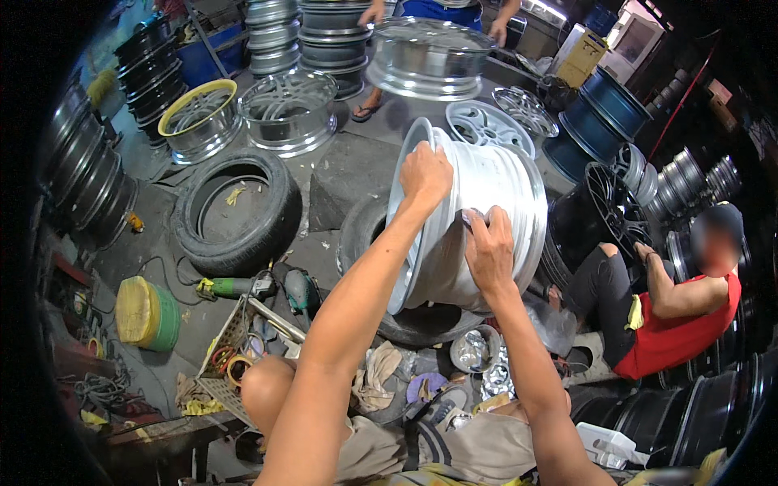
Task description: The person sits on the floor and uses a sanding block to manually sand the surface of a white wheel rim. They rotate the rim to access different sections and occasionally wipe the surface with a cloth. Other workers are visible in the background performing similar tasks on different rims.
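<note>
Silver wheel rim (494, 182) sits on its side-edge in front of the seated person, over a black tire (429, 326) — the tire probably acts as a cradle so the rim can't roll off. Left hand (427, 174) is closed round the upper flange, likely to steady it. Right hand (489, 249) lies on the barrel, fingers bent by a small dark piece (468, 218); can't tell if that's actually pinched. Green grinder (235, 286) and basket (220, 390) lie on the left, seemingly for easy reach — co-worker in red top (689, 328) sits off right.
</note>
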